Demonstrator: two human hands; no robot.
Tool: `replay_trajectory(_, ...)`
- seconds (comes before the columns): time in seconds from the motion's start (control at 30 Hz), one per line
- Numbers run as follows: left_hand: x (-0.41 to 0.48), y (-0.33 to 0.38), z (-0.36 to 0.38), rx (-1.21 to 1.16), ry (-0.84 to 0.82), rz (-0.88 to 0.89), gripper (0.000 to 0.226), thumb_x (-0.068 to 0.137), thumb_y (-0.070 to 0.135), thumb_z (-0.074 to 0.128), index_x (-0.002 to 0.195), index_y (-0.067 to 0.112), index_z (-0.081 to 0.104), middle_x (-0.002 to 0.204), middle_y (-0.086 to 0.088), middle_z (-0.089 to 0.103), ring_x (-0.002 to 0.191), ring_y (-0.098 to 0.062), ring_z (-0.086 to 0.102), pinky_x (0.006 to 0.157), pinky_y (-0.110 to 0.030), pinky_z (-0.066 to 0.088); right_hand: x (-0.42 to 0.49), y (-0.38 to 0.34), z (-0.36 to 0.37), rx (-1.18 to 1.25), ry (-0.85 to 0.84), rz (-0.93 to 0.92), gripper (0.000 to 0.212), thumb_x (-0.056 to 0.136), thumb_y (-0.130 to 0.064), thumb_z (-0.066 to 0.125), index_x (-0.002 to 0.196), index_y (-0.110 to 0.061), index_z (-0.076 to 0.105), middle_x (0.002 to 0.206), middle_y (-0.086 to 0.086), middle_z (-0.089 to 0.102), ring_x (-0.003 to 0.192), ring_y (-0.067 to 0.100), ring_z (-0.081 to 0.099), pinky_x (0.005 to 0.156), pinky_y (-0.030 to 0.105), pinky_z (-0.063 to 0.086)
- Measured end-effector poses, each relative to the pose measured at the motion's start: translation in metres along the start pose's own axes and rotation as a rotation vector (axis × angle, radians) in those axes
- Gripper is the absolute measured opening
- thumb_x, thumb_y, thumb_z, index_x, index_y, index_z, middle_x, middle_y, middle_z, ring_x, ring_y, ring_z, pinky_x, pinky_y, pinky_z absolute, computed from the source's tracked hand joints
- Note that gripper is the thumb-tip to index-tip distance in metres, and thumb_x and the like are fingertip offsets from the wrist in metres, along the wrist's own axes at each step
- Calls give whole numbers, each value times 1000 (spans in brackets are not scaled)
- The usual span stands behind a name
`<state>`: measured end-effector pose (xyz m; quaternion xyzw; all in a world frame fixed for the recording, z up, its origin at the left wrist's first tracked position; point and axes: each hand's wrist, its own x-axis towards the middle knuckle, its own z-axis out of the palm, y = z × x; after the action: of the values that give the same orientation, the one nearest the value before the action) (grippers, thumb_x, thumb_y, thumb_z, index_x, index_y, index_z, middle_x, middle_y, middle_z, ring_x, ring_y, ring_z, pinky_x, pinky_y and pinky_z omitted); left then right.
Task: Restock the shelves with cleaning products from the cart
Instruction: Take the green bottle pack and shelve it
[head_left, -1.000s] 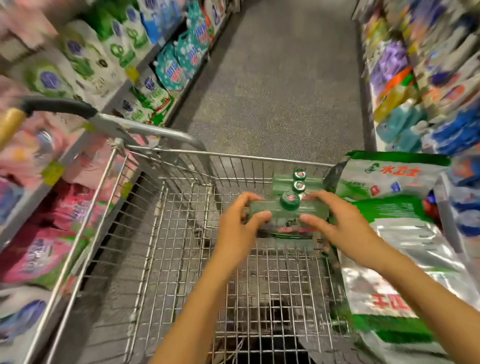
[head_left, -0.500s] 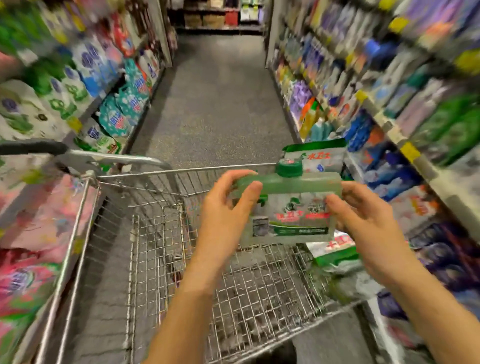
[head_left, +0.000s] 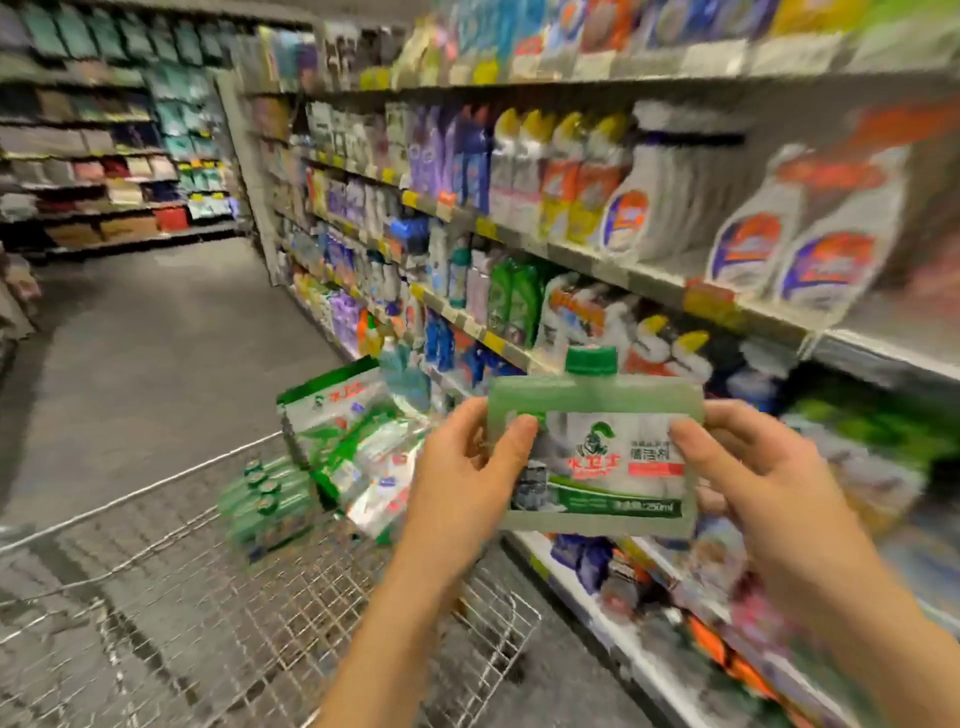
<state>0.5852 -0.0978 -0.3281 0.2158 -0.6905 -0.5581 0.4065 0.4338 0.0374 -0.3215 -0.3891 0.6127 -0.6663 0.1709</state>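
Left hand (head_left: 467, 467), right hand (head_left: 753, 467) gripping green bottle (head_left: 597, 452), shelves (head_left: 649, 283) seemingly near

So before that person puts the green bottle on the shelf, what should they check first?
1. Grip: left hand and right hand each hold one end of the green bottle: ok.
2. Bottle upright, green cap on: ok.
3. Bottle lifted out of the cart: ok.
4. A free matching spot on the shelves: cannot tell, too blurred.
5. More stock in the cart, spare bottles and bags: ok.
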Motion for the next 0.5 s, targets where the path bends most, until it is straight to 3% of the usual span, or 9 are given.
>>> replay_trajectory(0.13,-31,40,92,-77,-175,99,14,87,31,58,97,26,66,90,17,72,80,4,66,67,-10,48,-63,-42,-98,-76,154,-29,29,73,-49,64,95,-31,71,98,-3,75,87,15,72,59,20,57)
replay_trajectory(0.33,-79,96,209,-185,-411,202,22,78,43,56,92,30,67,87,18,72,78,7,65,65,-7,47,-153,-99,-207,-156,385,-123,22,75,-39,65,95,-33,72,96,-4,75,84,10,71,59,19,56)
replay_trajectory(0.43,-96,124,259,-246,-505,243,19,80,42,58,92,31,68,88,18,73,80,6,66,67,-7,47,-187,-124,-249,-184,485,-175,21,77,-38,64,95,-32,73,93,-4,75,72,5,70,48,14,50)
replay_trajectory(0.5,-103,145,291,-272,-583,276,18,84,38,59,95,28,69,91,14,74,84,3,67,70,-8,48,-205,-141,-275,-222,547,-209,19,79,-36,63,95,-30,72,93,-3,75,72,5,70,49,14,49)
